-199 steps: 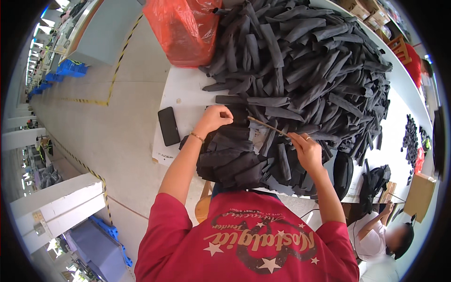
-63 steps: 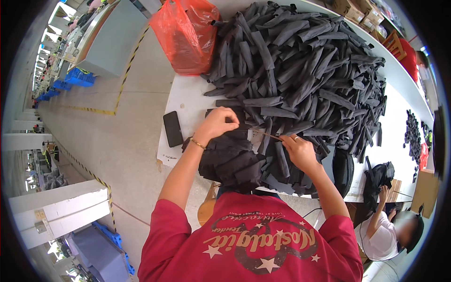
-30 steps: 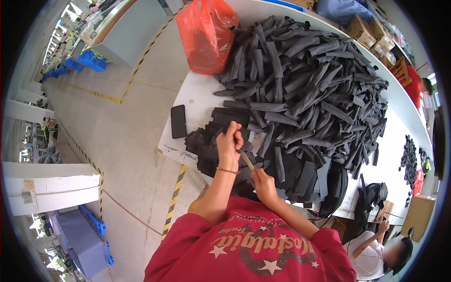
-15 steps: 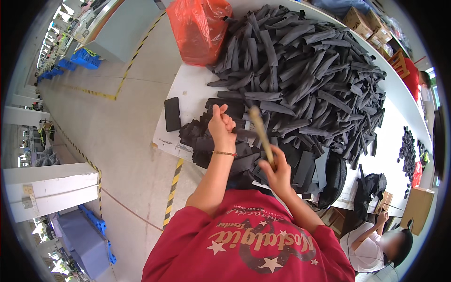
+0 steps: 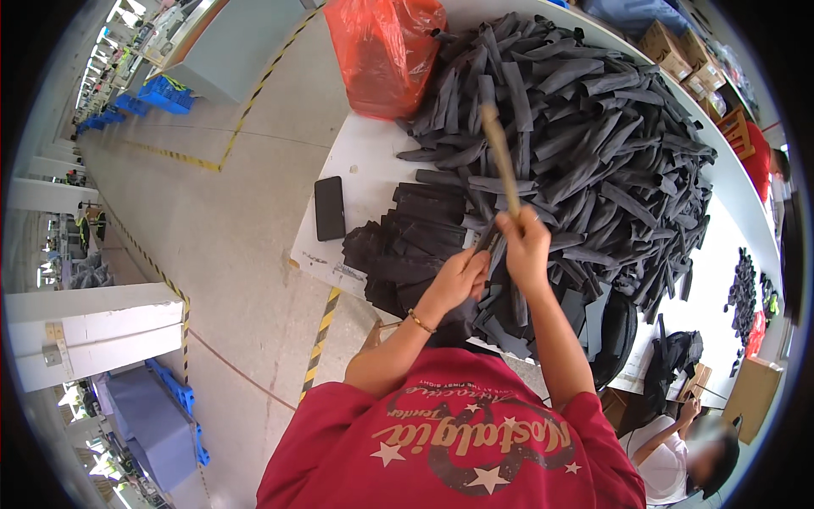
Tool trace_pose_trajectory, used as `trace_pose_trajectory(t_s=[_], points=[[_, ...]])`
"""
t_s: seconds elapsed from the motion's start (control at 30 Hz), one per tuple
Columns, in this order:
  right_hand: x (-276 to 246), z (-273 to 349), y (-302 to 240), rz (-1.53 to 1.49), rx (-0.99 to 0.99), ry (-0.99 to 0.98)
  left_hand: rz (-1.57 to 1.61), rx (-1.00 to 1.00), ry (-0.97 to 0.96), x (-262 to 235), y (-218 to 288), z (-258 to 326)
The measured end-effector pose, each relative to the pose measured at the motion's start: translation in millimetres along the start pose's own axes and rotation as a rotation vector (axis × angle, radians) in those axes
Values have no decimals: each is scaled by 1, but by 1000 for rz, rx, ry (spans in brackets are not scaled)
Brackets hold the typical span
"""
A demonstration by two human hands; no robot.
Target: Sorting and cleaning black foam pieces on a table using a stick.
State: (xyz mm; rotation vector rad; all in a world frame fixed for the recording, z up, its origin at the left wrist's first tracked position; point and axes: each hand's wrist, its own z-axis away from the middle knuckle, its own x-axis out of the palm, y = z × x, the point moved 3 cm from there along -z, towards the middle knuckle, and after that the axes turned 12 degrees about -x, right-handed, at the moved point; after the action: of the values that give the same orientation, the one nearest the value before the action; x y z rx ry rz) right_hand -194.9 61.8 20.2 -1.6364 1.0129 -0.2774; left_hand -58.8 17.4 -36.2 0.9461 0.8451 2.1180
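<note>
My right hand (image 5: 527, 250) is wrapped round the lower end of a pale wooden stick (image 5: 502, 161), which points away from me over the heap. Beside it, my left hand (image 5: 462, 278) pinches a dark grey fabric tube (image 5: 487, 237); how far the tube reaches under the fingers is hidden. Just left of my hands lie stacked black fabric pieces (image 5: 428, 204), with crumpled black ones (image 5: 365, 246) next to them. Ahead and to the right, a large heap of dark grey fabric tubes (image 5: 593, 144) covers much of the white table (image 5: 373, 153).
A red plastic bag (image 5: 386, 59) stands at the table's far left corner. Near the left edge lies a black phone (image 5: 330, 209). Flat grey pieces (image 5: 593, 318) and a black rounded item (image 5: 617, 339) sit right of my arm. Another person (image 5: 670, 454) works at the lower right.
My left hand has come down and right from its raised place and now grips a fabric tube. My right hand has moved forward with the stick. The view has shifted slightly.
</note>
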Motion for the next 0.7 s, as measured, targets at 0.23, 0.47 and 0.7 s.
trace_pose_trajectory(t_s=[0.23,0.47,0.7], points=[[-40,-156,3,-28,87,354,-166,133,87,-28,15,6],[-21,-150,24,153,0,217,-980,527,537,-130,56,-121],[-41,-33,51,300,-1,-90,-1203,418,370,-156,59,-156]])
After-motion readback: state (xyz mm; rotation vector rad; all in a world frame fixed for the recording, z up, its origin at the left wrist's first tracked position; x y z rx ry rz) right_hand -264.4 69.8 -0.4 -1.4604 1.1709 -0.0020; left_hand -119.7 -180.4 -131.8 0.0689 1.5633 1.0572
